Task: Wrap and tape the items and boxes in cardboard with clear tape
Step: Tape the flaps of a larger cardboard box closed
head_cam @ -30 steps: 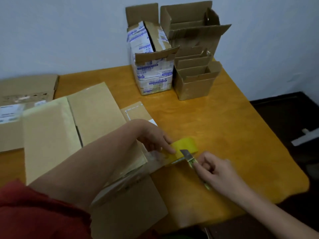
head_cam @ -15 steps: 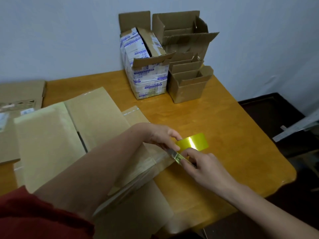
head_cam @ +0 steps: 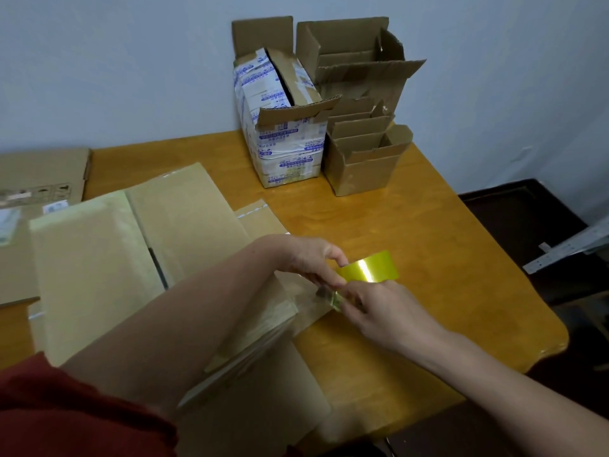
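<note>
The right hand (head_cam: 379, 311) slid its cutter (head_cam: 336, 300) toward 10 o'clock, from beside the tape roll (head_cam: 367, 267) until its fingers met the left hand (head_cam: 309, 258), hiding the blade

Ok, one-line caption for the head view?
Left hand grips the yellow tape roll; right hand holds a small cutter against the clear tape by the cardboard bundle.

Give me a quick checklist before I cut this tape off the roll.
1. Left hand holds the tape roll: ok.
2. Right hand grips the cutter: ok.
3. Cutter sits at the tape strip, between roll and cardboard: ok.
4. Strip pulled taut: cannot tell, too blurred.
5. Left hand clear of the cutter: probably not ok, they look very close.
6. Strip's far end stuck down on the cardboard: cannot tell, the forearm hides it.
</note>
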